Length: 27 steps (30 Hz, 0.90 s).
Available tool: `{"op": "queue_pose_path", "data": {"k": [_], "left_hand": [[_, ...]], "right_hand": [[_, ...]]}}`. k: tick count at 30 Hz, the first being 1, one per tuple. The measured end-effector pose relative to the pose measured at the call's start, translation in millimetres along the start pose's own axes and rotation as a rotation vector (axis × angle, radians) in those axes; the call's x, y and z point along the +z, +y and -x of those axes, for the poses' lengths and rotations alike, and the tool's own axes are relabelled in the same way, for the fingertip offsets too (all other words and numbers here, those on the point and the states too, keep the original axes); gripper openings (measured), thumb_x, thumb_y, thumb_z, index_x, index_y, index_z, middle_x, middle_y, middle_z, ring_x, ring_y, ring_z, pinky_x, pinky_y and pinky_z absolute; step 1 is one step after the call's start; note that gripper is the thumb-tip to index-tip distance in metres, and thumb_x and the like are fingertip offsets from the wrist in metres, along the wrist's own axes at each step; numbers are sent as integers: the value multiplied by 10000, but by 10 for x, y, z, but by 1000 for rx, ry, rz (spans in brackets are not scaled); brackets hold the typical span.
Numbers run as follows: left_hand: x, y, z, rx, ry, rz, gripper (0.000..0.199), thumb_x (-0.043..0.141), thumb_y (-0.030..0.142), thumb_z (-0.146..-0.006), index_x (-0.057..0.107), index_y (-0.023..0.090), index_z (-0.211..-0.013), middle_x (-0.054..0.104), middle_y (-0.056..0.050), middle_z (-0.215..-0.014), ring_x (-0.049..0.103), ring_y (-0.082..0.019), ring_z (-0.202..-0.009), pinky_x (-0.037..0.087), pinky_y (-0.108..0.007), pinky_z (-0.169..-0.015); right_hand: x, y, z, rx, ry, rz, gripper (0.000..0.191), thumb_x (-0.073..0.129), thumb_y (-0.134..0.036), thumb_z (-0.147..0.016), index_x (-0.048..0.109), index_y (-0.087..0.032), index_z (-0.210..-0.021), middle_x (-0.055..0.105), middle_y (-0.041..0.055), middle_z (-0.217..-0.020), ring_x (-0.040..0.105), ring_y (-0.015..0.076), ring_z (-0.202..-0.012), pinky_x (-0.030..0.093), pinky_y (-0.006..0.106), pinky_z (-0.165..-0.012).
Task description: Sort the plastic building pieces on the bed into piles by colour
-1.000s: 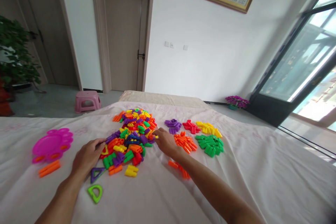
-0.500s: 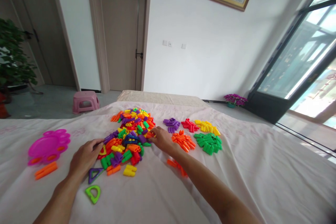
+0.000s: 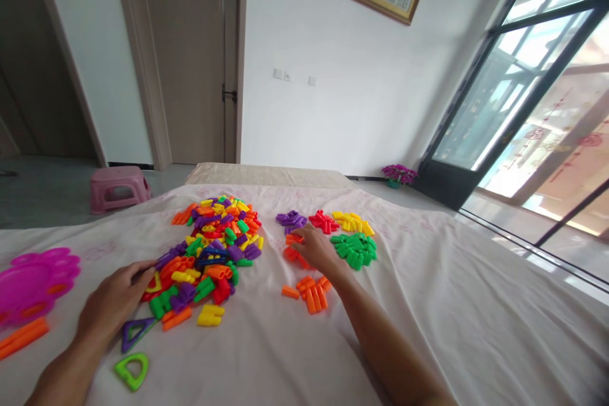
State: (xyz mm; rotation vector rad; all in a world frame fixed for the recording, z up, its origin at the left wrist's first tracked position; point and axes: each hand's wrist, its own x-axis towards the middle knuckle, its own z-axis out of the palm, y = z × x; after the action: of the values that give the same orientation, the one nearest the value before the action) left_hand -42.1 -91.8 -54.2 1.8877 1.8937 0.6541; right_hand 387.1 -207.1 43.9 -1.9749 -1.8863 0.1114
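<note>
Here we are over the pale cloth, and our right hand is out at the orange pile, fingers bent down over the tubes! Is the grip closed on one? We can't tell; the knuckles hide the fingertips.

Across on the other side, our left hand rests at the near-left edge of the mixed heap, fingertips by a red-and-yellow piece. Its grip we can't read either.

Look at the sorted groups around our right hand: purple pile beyond it, red pile next along, yellow pile farther right, and the green pile in front of the yellow. Nearer us sits a loose orange cluster.

Down by our left wrist, we've got a purple triangle and a lime-green D-shaped piece. Far left, a magenta scalloped tray, with an orange piece just in front!
</note>
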Motion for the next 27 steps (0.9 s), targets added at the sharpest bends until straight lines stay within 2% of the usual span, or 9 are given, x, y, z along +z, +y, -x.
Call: {"op": "queue_pose_path", "data": {"k": [4, 8, 14, 22, 27], "left_hand": [[3, 4, 5, 4, 1, 2, 515, 401, 552, -942, 684, 268, -1265, 715, -73, -1293, 662, -278, -1137, 480, -344, -894], [4, 12, 13, -1, 5, 15, 501, 401, 540, -945, 685, 268, -1254, 713, -75, -1300, 665, -277, -1135, 481, -347, -889], [2, 17, 27, 1, 10, 14, 494, 406, 523, -943, 692, 264, -1252, 713, -78, -1311, 655, -286, -1168, 486, -356, -900], [-9, 52, 63, 36, 68, 35, 451, 459, 496, -922, 740, 258, -1183, 750, -80, -1231, 687, -298, -1095, 520, -373, -853], [-15, 79, 72, 42, 89, 33, 442, 463, 473, -917, 753, 249, -1164, 762, -88, -1200, 696, -292, -1078, 527, -365, -845]], "right_hand": [[-58, 253, 8, 66, -2, 1, 351, 688, -234, -891, 737, -207, -1238, 694, 97, -1166, 658, 215, -1011, 466, 308, -887], [-68, 360, -20, 81, -19, -20, 326, 691, -226, -888, 749, -204, -1208, 700, 93, -1134, 665, 204, -964, 472, 298, -850], [-45, 377, -23, 71, -54, 17, 312, 678, -231, -883, 759, -190, -1181, 717, 101, -1127, 673, 232, -1006, 475, 313, -860], [-19, 444, -29, 155, -51, 52, 362, 687, -296, -892, 734, -199, -1238, 721, 101, -1186, 675, 239, -1080, 478, 305, -893], [-86, 321, 3, 127, 27, 47, 302, 640, -295, -928, 746, -203, -1195, 725, 98, -1160, 677, 225, -1027, 486, 306, -859]]}}
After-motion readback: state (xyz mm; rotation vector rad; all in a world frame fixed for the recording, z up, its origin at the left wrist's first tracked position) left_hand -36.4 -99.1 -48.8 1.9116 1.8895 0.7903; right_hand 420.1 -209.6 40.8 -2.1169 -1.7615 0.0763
